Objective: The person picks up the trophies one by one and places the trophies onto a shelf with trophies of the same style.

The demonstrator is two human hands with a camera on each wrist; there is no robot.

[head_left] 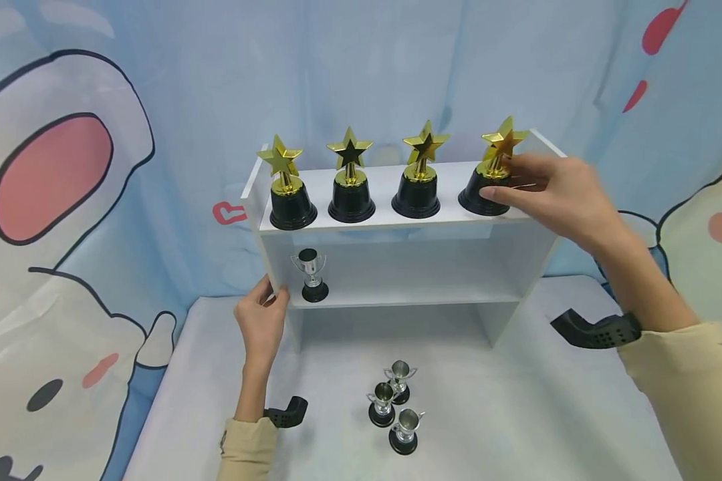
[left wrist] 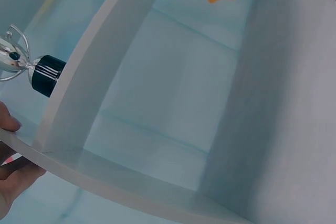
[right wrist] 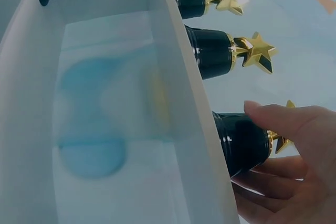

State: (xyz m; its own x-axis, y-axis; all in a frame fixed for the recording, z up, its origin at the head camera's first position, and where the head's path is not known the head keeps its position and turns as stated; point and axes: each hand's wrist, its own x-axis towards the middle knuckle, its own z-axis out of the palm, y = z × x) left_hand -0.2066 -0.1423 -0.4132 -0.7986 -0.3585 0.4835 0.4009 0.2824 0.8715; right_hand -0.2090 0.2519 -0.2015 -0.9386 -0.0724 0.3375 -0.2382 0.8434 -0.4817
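On top of the white wooden shelf (head_left: pixel 397 220), my right hand (head_left: pixel 556 194) holds the black-based gold star trophy (head_left: pixel 492 175), while my left hand (head_left: pixel 263 319) grips the shelf's side edge.

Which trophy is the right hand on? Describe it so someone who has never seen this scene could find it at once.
Find the white shelf unit on the table; four gold star trophies with black bases line its top board. The one meant is the rightmost star trophy, at the right end of the row. Only this one has the right hand wrapped round its base; the other three stand untouched.

Upright gold star trophy (head_left: pixel 492 175), shelf-top right
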